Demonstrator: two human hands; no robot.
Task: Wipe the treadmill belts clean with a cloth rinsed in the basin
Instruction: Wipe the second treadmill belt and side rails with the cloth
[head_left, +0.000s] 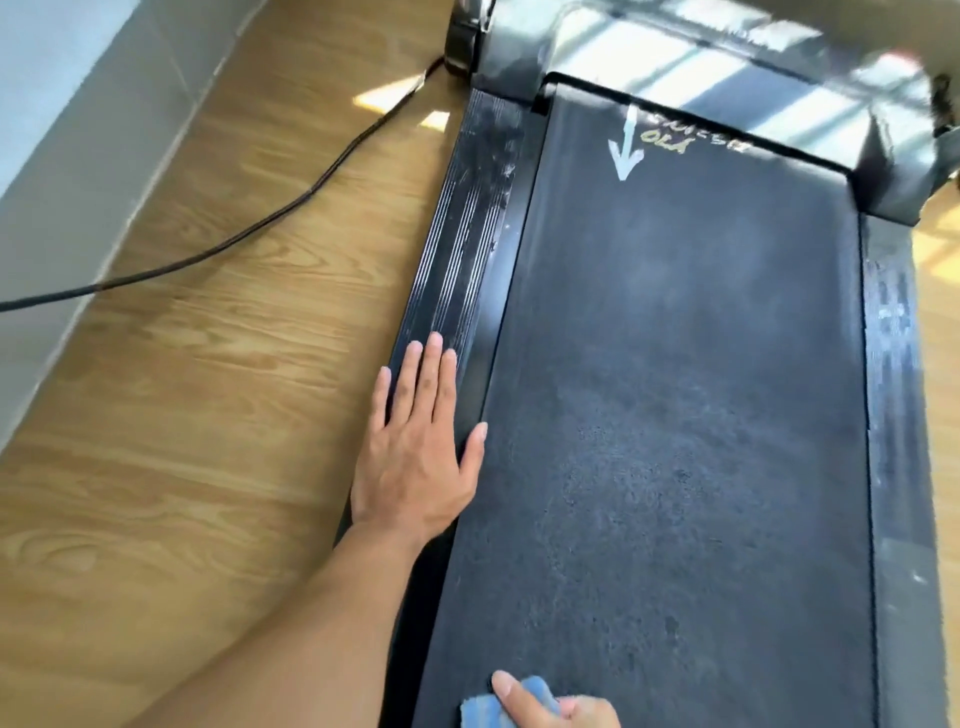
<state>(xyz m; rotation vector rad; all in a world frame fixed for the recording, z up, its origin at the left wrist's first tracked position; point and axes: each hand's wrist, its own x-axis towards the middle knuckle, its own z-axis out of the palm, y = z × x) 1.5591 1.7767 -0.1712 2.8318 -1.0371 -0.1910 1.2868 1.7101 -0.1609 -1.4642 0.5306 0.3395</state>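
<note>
Right hand (558, 704) mostly lost below the bottom edge, grip unreadable; blue cloth (480, 713) half under it, cut off too. Writing (665, 141) on the belt (675, 415) blurs past reading. Cable (208, 253) runs off left.

**Tally by kind**

1 belt (675, 389). 2 ribbed side rails: left rail (457, 249), right rail (891, 364). 2 hands: left hand (418, 462), right hand (550, 709). 1 blue cloth (480, 709). 1 black cable (218, 249). 1 white arrow (627, 148).
</note>
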